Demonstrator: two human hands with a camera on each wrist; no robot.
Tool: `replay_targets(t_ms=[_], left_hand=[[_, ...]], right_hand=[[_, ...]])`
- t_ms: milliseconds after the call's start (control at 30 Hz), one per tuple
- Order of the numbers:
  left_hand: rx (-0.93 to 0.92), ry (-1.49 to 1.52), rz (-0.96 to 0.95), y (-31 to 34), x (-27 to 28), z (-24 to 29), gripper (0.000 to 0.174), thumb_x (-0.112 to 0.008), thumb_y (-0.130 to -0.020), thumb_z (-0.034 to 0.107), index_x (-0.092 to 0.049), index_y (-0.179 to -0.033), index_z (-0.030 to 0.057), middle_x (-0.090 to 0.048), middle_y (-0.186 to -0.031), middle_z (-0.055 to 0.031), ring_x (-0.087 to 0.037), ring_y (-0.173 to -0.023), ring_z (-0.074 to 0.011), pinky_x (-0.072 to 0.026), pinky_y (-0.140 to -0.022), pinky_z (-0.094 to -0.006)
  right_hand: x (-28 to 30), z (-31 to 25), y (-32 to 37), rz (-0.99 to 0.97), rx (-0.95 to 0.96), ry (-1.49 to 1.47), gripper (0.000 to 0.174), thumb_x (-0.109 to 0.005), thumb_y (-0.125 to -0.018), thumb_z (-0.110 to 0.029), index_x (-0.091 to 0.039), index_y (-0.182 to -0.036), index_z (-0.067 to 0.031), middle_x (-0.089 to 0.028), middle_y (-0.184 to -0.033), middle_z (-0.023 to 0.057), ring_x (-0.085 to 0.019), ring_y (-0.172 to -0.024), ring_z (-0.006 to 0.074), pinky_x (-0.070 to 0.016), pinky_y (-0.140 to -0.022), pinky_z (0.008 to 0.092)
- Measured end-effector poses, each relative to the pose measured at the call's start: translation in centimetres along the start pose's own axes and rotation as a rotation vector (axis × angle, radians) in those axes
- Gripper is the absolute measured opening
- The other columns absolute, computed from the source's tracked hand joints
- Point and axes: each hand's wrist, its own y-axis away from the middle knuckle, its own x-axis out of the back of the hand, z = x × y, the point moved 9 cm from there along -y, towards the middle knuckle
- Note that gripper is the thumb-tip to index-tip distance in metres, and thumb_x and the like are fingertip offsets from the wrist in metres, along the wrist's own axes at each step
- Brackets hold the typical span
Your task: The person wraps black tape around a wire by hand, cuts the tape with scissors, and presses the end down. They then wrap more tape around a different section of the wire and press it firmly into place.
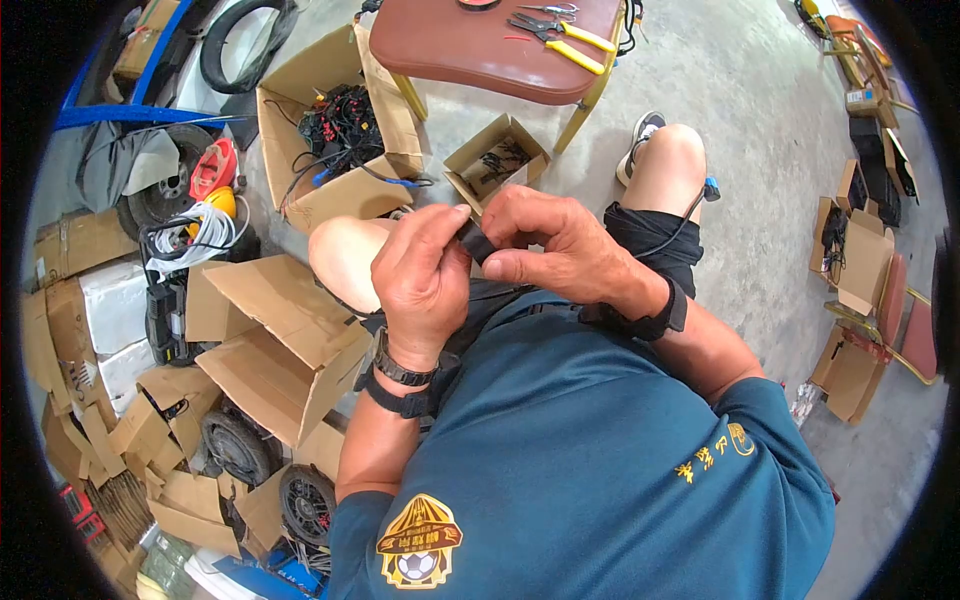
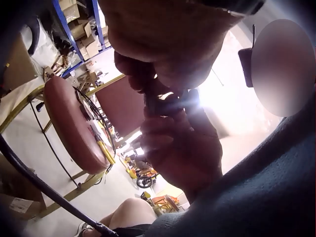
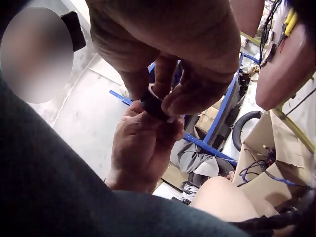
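Note:
In the head view, a small black piece [image 1: 476, 242] is held between both hands in front of the torso. The left hand [image 1: 422, 275], with a watch at its wrist, pinches one side of it with thumb and fingers. From the other side the right hand [image 1: 570, 250] grips it with curled fingers and thumb. The right wrist view shows the dark band-like piece [image 3: 154, 104] between the fingertips of both hands. Backlight darkens the hands in the left wrist view, and fingers cover much of the piece.
A brown padded seat [image 1: 480, 60] at the top carries yellow-handled pliers [image 1: 575, 45]. Below it stands a small carton [image 1: 460, 170] with dark parts. To its left, a larger box [image 1: 285, 95] holds tangled wires. Open cartons [image 1: 290, 310] and wheels [image 1: 240, 450] crowd the left side.

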Motion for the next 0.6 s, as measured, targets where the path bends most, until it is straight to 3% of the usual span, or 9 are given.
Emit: replay_targets(t_ms=[200,300,433,500,600], left_hand=[[0.406,0.351,0.034,1.4,-0.6,-3.4,0.033,-0.063,-0.081,-0.015,-0.07,-0.11,-0.0001,-0.07,-0.097,-0.0094,-0.065,-0.081,-0.0139,-0.0528,-0.072,-0.0257],[0.356,0.317,0.011,1.9,-0.4,-3.8,0.035,-0.062,-0.082,-0.015,-0.07,-0.112,0.0,-0.069,-0.099,-0.01,-0.064,-0.083,-0.0133,-0.0521,-0.072,-0.0255],[0.149,0.175,0.038,0.9,0.4,-1.7,0.035,-0.062,-0.081,-0.016,-0.07,-0.111,-0.0002,-0.069,-0.101,-0.0109,-0.064,-0.086,-0.014,-0.052,-0.072,-0.0258],[0.039,0.089,0.047,0.4,0.7,-0.5,0.034,-0.062,-0.082,-0.016,-0.07,-0.11,0.0001,-0.069,-0.102,-0.0108,-0.064,-0.087,-0.014,-0.0519,-0.072,-0.026],[0.114,0.16,0.139,0.8,1.0,-0.9,0.033,-0.062,-0.081,-0.017,-0.07,-0.109,-0.0003,-0.069,-0.102,-0.0113,-0.065,-0.084,-0.0155,-0.0526,-0.071,-0.0268]], right_hand=[[-0.2,-0.8,-0.2,-0.013,0.058,0.027,0.021,-0.081,-0.084,-0.013,-0.066,-0.094,-0.0028,-0.062,-0.096,0.0057,-0.058,-0.093,0.02,-0.0482,-0.082,0.0335],[-0.3,-0.7,-0.1,-0.014,0.008,0.038,0.021,-0.082,-0.084,-0.012,-0.066,-0.094,-0.0027,-0.061,-0.099,0.0056,-0.058,-0.095,0.0205,-0.0477,-0.084,0.0341],[-0.6,-0.2,0.1,-0.016,-0.124,-0.011,0.02,-0.082,-0.083,-0.011,-0.067,-0.095,-0.0031,-0.061,-0.103,0.0056,-0.057,-0.095,0.0197,-0.0481,-0.083,0.0337],[-0.5,-0.5,0.0,-0.016,-0.09,0.019,0.02,-0.081,-0.083,-0.009,-0.067,-0.095,-0.0032,-0.061,-0.101,0.0055,-0.057,-0.095,0.0199,-0.0483,-0.083,0.0337],[-0.5,-0.8,-0.1,-0.019,-0.024,0.047,0.02,-0.081,-0.083,-0.007,-0.067,-0.096,-0.0033,-0.06,-0.099,0.0053,-0.057,-0.095,0.0201,-0.0485,-0.082,0.0336]])
